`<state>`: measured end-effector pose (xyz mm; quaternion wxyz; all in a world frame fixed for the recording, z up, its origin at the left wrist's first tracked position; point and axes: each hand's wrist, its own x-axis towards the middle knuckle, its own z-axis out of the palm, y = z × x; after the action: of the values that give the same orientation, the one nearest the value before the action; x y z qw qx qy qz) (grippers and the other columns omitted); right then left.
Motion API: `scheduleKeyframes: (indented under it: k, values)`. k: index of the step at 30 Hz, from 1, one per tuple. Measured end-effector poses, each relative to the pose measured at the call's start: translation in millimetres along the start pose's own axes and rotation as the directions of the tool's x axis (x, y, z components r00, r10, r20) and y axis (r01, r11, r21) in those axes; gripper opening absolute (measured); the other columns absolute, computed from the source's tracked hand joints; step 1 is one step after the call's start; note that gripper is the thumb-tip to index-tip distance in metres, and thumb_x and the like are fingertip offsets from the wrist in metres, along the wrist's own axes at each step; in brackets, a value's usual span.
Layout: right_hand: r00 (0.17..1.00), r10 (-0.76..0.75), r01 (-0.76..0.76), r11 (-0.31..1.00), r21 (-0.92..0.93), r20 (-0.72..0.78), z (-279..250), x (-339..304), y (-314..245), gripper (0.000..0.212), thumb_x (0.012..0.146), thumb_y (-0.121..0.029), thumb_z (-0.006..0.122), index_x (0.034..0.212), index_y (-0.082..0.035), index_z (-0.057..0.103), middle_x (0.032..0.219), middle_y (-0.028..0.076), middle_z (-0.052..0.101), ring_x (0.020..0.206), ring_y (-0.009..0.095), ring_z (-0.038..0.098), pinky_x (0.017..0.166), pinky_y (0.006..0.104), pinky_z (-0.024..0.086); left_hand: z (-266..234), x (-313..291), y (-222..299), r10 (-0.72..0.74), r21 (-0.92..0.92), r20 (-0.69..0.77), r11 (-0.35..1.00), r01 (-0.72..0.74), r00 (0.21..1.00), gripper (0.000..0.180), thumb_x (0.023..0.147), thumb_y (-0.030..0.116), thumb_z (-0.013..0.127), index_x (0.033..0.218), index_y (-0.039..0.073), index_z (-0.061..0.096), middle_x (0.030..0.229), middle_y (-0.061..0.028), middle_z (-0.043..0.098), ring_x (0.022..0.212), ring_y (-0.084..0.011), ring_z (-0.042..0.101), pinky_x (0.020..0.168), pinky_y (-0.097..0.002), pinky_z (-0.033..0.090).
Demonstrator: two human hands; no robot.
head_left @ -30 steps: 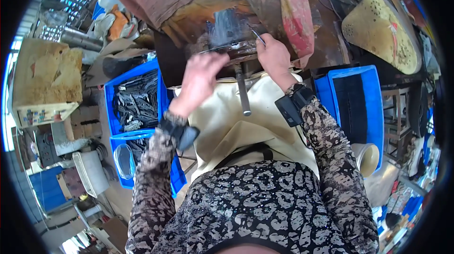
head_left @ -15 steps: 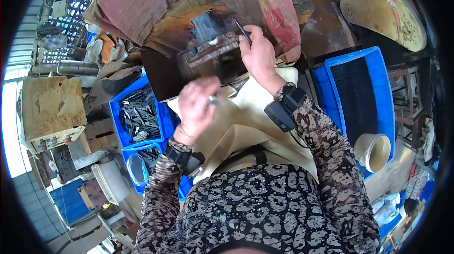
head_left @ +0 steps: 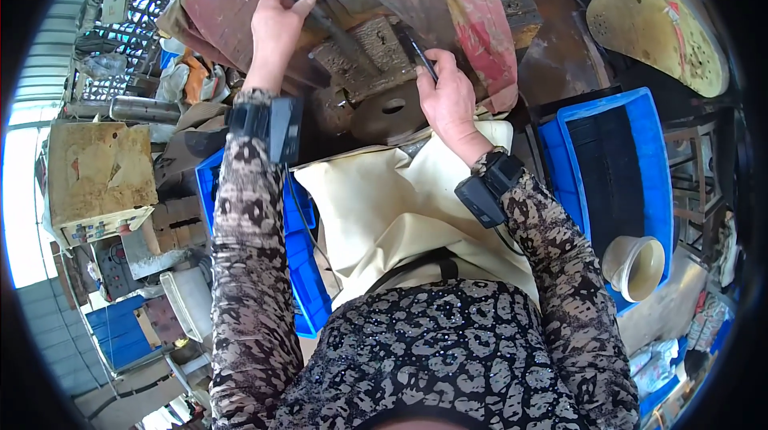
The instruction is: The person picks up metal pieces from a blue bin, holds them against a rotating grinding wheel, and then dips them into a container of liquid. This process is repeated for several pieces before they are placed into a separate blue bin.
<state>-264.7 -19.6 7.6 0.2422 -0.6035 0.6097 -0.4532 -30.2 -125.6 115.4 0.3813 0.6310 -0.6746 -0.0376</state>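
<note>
My left hand (head_left: 274, 30) is closed around the top end of a dark metal bar (head_left: 338, 32), at the far left of the work spot. The bar slants down to the right across a rough, dirt-crusted block (head_left: 376, 50). To the right of the block, my right hand (head_left: 450, 102) pinches a thin dark strip (head_left: 422, 56) between thumb and fingers. The strip points up and to the left; whether its far end touches anything, I cannot tell. Nearer me lies a dark round disc (head_left: 372, 120) with a hole in it.
Faded red cloth (head_left: 472, 22) drapes around the back of the work spot. A cream apron (head_left: 360, 206) covers my lap. Blue crates stand left (head_left: 300, 270) and right (head_left: 658, 158), the right one beside a whitish tub (head_left: 640, 266). A perforated yellowish panel (head_left: 640, 30) is at far right.
My left hand has swung up and away from above my lap to the bar, which it now grips. My right hand stays almost in place with the strip. The crusted block now shows more plainly.
</note>
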Motion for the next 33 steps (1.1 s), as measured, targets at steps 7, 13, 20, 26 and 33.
scheduleKeyframes:
  k: [7, 13, 20, 26, 33]
  values:
    - [1.0, 0.021, -0.02, 0.998, -0.055, 0.022, 0.9, 0.0, 1.8, 0.024, 0.087, -0.017, 0.059, 0.108, -0.007, 0.055, 0.079, 0.016, 0.064, 0.076, 0.038, 0.062, 0.068, 0.0474, 0.047, 7.2, 29.0, -15.1, -0.112, -0.004, 0.143, 0.993, 0.114, 0.983, 0.044, 0.078, 0.032, 0.074, 0.113, 0.01, 0.062, 0.088, -0.012, 0.069, 0.088, -0.0276, 0.066, 0.079, -0.0371, 0.051]
    - [1.0, 0.01, -0.009, 0.997, -0.074, 0.024, 1.3, -0.1, 2.1, 0.024, 0.087, -0.017, 0.059, 0.108, -0.007, 0.055, 0.079, 0.016, 0.064, 0.077, 0.038, 0.062, 0.068, 0.0475, 0.047, 12.3, 27.6, -14.5, -0.101, 0.065, 0.121, 0.994, 0.093, 0.988, 0.045, 0.079, 0.031, 0.073, 0.117, 0.012, 0.06, 0.089, -0.0111, 0.07, 0.087, -0.0279, 0.067, 0.079, -0.0375, 0.051]
    - [0.999, -0.013, 0.016, 0.996, -0.088, 0.029, 4.5, 0.2, 1.7, 0.025, 0.086, -0.017, 0.059, 0.109, -0.007, 0.055, 0.08, 0.016, 0.065, 0.077, 0.038, 0.063, 0.069, 0.0469, 0.047, 19.8, 2.2, -29.0, -0.185, -0.184, 0.048, 0.964, 0.191, 0.982, 0.051, 0.08, 0.033, 0.072, 0.122, 0.009, 0.057, 0.089, -0.0097, 0.071, 0.085, -0.027, 0.068, 0.079, -0.0381, 0.052]
    - [1.0, -0.007, 0.011, 0.992, -0.126, 0.031, 4.2, 0.0, 1.9, 0.024, 0.086, -0.017, 0.059, 0.108, -0.007, 0.055, 0.081, 0.016, 0.065, 0.078, 0.038, 0.063, 0.069, 0.0473, 0.047, 17.0, 14.1, -19.9, -0.096, -0.085, -0.03, 0.992, 0.093, 0.995, 0.054, 0.079, 0.035, 0.074, 0.122, 0.007, 0.059, 0.09, -0.0098, 0.071, 0.086, -0.0266, 0.067, 0.08, -0.0371, 0.052]
    - [0.999, -0.008, 0.013, 0.991, -0.134, 0.039, 2.5, 0.9, 3.3, 0.023, 0.087, -0.017, 0.058, 0.107, -0.007, 0.054, 0.081, 0.016, 0.065, 0.078, 0.038, 0.063, 0.07, 0.0479, 0.047, 19.3, 27.1, -10.1, -0.061, 0.05, -0.052, 0.997, 0.064, 0.997, 0.05, 0.078, 0.037, 0.076, 0.115, 0.005, 0.064, 0.09, -0.0102, 0.071, 0.085, -0.0228, 0.067, 0.079, -0.0337, 0.052]
